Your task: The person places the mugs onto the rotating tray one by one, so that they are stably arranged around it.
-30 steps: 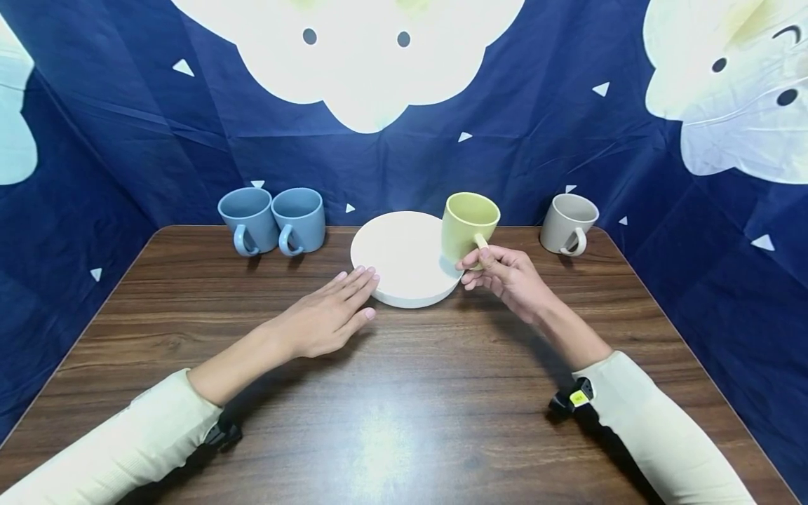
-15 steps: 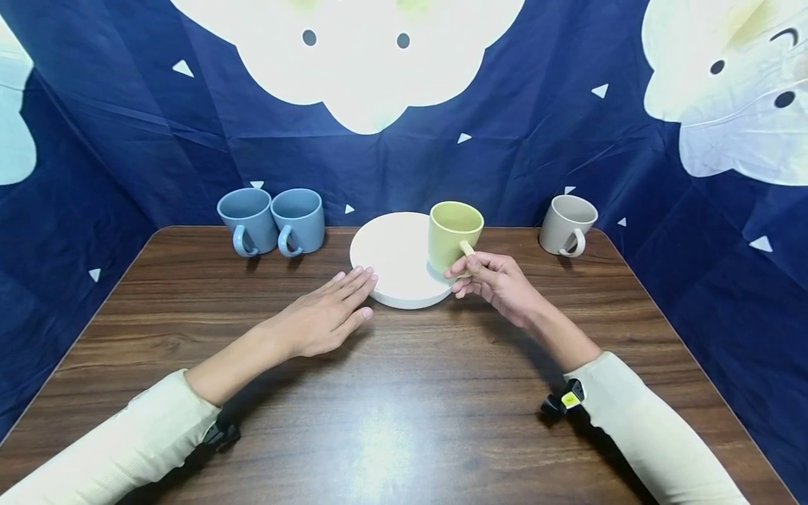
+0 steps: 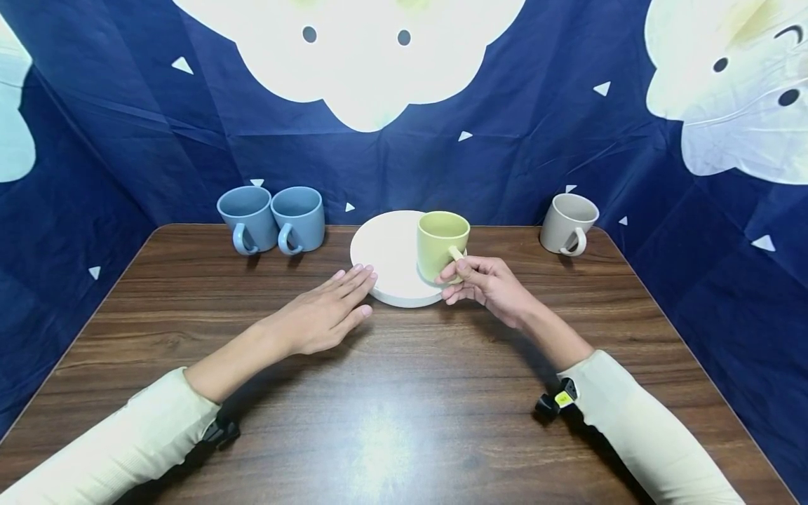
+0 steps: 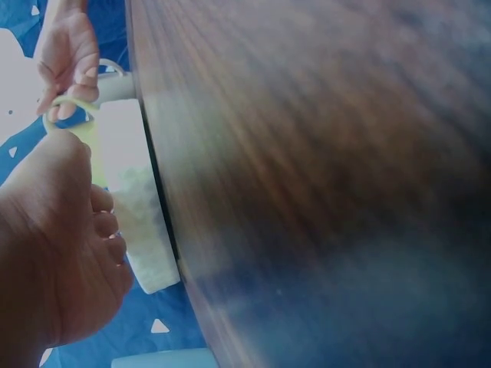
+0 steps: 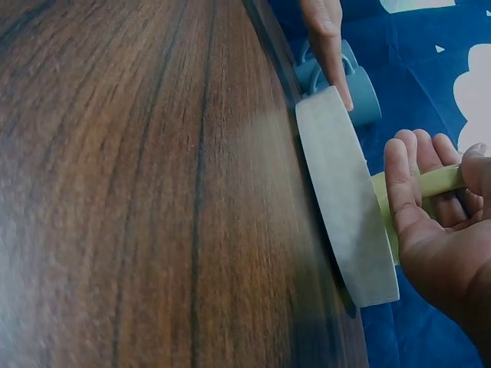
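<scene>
A yellow-green mug (image 3: pixel 442 247) is upright at the right part of a round white disc-shaped stand (image 3: pixel 390 256). My right hand (image 3: pixel 485 284) pinches the mug's handle (image 5: pixel 441 181) between thumb and fingers. In the right wrist view the mug's base is close against the disc's top face, partly hidden by the fingers. My left hand (image 3: pixel 325 312) lies with straight fingers, its fingertips at the disc's left front rim. The left wrist view shows the disc's side (image 4: pixel 138 207) just beyond those fingers.
Two blue mugs (image 3: pixel 247 221) stand side by side at the back left of the wooden table (image 3: pixel 404 393). A grey-white mug (image 3: pixel 568 223) stands at the back right. A dark blue curtain (image 3: pixel 404 168) with white cloud shapes hangs behind.
My right hand has carried the yellow-green mug left and down, from the disc's right edge further in over its top. The left hand has stayed at the rim.
</scene>
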A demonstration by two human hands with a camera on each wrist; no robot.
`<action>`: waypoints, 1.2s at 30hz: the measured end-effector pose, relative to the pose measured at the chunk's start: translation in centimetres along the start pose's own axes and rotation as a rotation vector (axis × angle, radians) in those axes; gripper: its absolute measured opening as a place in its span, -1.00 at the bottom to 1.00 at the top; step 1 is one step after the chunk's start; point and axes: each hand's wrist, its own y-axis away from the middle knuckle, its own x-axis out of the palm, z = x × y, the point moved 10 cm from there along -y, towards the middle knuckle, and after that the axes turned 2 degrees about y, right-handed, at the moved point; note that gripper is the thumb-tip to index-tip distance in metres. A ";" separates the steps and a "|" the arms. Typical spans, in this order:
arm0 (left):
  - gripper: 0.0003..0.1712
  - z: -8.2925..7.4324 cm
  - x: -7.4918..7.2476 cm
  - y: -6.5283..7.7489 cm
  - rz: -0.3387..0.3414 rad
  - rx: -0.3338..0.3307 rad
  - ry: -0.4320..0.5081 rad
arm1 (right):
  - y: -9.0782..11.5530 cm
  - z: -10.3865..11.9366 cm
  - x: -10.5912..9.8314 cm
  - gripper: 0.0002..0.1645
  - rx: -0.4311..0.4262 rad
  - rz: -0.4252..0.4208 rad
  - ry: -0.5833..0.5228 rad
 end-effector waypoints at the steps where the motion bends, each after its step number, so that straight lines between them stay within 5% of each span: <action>1: -0.20 0.0 0.0 0.0 0.001 -0.002 0.001 | 0.0 0.0 0.0 -0.60 0.003 -0.001 0.004; 10: -0.20 0.1 0.0 -0.1 0.003 -0.003 0.002 | 0.1 0.0 -0.1 -0.59 0.020 -0.040 0.034; 23: -0.20 0.0 -0.2 0.0 0.000 0.005 0.004 | 0.4 0.4 -1.7 -0.73 -0.006 -0.238 0.109; 36: -0.20 0.1 -0.2 0.1 -0.012 0.010 0.016 | 0.3 0.3 -2.0 -0.65 -0.058 -0.232 0.180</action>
